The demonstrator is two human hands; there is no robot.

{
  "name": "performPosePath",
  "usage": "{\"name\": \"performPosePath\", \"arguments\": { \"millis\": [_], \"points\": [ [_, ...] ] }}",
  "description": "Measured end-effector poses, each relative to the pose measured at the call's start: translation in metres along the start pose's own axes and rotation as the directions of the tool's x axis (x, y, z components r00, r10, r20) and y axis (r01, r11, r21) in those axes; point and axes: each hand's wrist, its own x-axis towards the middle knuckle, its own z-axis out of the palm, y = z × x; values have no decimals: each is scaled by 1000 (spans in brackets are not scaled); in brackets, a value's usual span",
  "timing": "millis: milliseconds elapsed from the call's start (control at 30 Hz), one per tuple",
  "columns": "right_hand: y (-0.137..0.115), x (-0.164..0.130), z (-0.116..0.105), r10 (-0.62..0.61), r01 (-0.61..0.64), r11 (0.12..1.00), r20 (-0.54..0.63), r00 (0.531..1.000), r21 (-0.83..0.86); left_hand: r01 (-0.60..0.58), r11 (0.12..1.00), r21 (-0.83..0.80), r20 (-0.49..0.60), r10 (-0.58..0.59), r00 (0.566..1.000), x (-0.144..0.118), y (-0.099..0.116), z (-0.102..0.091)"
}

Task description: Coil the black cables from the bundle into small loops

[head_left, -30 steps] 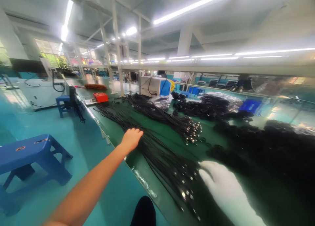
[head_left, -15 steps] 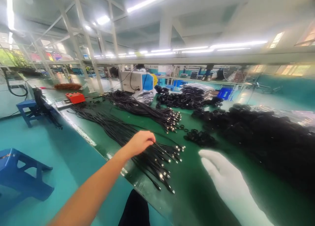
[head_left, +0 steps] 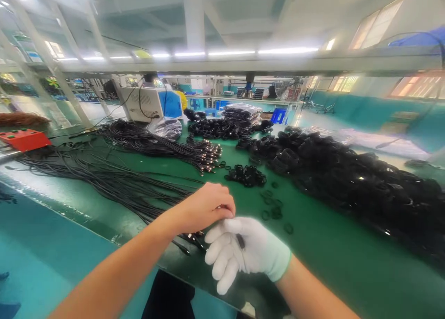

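Note:
My left hand [head_left: 212, 205], bare, has its fingers pinched together just above my right thumb. What it holds, if anything, is hidden. My right hand [head_left: 239, 249] wears a white glove and is turned palm up. Its thumb and forefinger meet by my left fingertips, while the other fingers are loosely curled. A small dark piece [head_left: 240, 241] shows against the gloved palm; its kind is unclear. Under and left of my left hand lies a spread bundle of black cables [head_left: 114, 182]. Small black rings [head_left: 273, 207] are scattered to the right, beside a little heap of rings [head_left: 246, 175].
A second cable bundle [head_left: 163, 147] with shiny plugs lies behind. A large black pile [head_left: 333, 170] covers the right of the green table [head_left: 313, 263]. A white-and-blue machine [head_left: 149, 103] stands at the back, a red control box [head_left: 26, 139] at left.
The view has turned right. My right hand has come left, turned palm up and met my left hand, which has left its place over the cable ends. Loose rings now show on the table.

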Motion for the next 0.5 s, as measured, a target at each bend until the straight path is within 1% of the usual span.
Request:
{"name": "performPosePath", "arguments": {
  "millis": [67, 133, 200, 267, 333, 400, 467, 500],
  "points": [
    [-3, -4, 1, 5, -6, 1000, 45, 999, 13, -41, 998, -45, -12, 41, 999, 5, -3, -2],
    [-7, -7, 1, 8, -9, 1000, 79, 997, 6, -61, 996, -70, 1, 61, 998, 10, -4, -7],
    [-9, -8, 0, 15, -15, 1000, 79, 997, -6, -66, 994, -81, 9, 67, 998, 15, -3, -10],
    [-10, -8, -3, 32, -32, 999, 65, 997, -12, -83, 992, -94, 14, 85, 996, 20, -1, -9],
    [-9, -6, -6, 63, -61, 998, 68, 996, -20, -109, 988, -110, -2, 109, 994, 25, 1, -3],
    [-7, -7, -8, 71, -68, 997, 70, 995, -37, -124, 984, -127, -45, 119, 992, 28, 0, 8],
    [-5, -11, -8, 16, -13, 998, 42, 999, -67, -117, 985, -124, -94, 106, 990, 29, -9, 20],
    [-6, -16, -7, -35, 37, 996, 23, 999, -82, -95, 991, -97, -112, 84, 990, 28, -17, 25]
  ]
}}
